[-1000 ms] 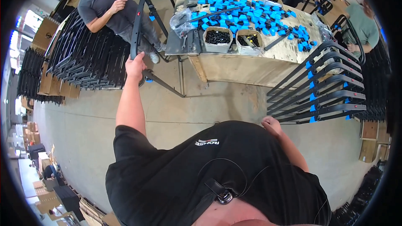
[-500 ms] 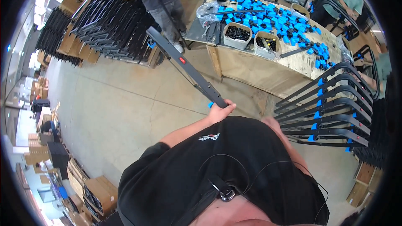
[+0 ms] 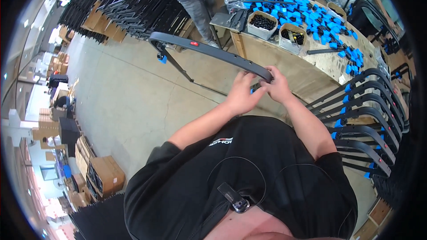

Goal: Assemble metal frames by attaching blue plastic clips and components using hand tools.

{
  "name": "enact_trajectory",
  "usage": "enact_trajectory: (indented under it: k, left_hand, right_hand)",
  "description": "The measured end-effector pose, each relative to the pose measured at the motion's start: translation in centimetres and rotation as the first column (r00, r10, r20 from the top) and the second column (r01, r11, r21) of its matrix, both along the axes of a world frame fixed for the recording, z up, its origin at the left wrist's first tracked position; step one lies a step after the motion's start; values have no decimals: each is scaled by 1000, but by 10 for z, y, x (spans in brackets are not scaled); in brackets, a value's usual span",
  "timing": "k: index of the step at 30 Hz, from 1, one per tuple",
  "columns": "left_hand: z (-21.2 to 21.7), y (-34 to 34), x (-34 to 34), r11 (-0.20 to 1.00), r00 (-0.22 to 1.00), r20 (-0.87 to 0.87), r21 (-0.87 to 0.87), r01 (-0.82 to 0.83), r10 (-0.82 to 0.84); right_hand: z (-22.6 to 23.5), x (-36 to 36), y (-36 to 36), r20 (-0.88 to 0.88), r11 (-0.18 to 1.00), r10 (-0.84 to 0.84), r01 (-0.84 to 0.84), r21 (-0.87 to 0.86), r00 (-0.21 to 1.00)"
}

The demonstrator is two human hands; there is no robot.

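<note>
Grasping one end of a black frame (image 3: 213,54) ahead of the torso (image 3: 284,178) with left grip (image 3: 242,93) and right grip (image 3: 279,86). Bounded by a desk (image 3: 327,62) strewn with blue pieces (image 3: 311,18), similar frames (image 3: 362,130) at right and a co-worker (image 3: 198,13) beyond.

- An assembly workshop is shown by a long pale plywood workbench (image 3: 327,61) strewn with small blue-and-black plastic parts (image 3: 291,15).
- Small black fittings (image 3: 262,22) are held in square whitish tubs (image 3: 261,32).
- Dark metal frames (image 3: 142,11) are stacked in bulk.
- Brown cardboard boxes (image 3: 106,174) are set about a grey concrete floor (image 3: 133,106).
</note>
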State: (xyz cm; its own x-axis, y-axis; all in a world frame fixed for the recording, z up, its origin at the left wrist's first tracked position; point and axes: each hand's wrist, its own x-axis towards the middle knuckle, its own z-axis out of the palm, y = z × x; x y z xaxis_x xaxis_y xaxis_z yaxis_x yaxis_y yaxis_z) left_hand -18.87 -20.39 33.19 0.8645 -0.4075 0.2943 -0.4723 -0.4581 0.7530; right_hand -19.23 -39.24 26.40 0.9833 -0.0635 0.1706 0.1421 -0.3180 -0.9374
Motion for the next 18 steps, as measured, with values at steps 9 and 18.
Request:
enact_trajectory:
  k: [9, 18]
  left_hand:
    - [66, 181, -2, 862, 658, 575, -189, -471, 486]
    - [68, 186, 74, 924, 919, 208, -267, -275, 334]
  right_hand:
    - [-46, -38, -64, 58, 960, -279, 278, 16, 959]
    - [-17, -19, -67, -40, 935, -351, 348, -66, 936]
